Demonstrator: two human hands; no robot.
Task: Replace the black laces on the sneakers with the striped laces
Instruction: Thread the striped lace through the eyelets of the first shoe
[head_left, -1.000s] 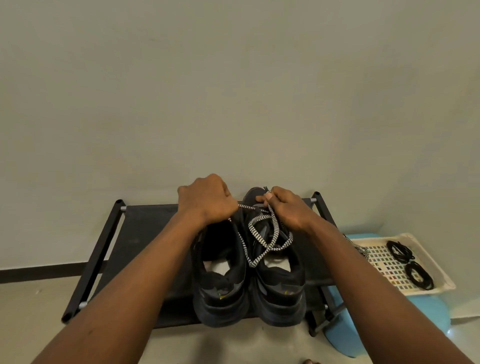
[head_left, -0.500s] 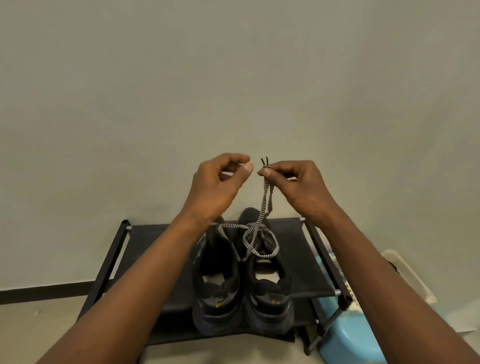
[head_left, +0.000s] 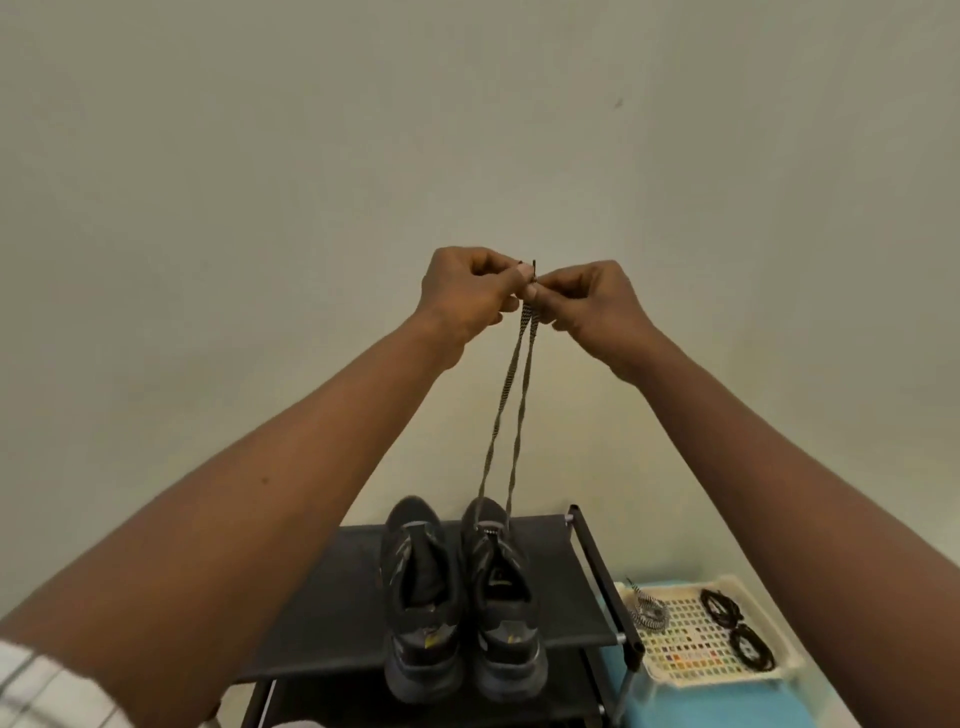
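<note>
Left hand, right hand pinching striped lace tips, lace vertical to sneaker

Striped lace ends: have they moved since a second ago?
Yes. The left hand and right hand have lifted the striped lace ends upward, well clear of the sneaker on the black rack, where they lay before.

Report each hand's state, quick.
Left hand: pinching the striped lace near its tips.
Right hand: pinching the same lace near its tips.
</note>
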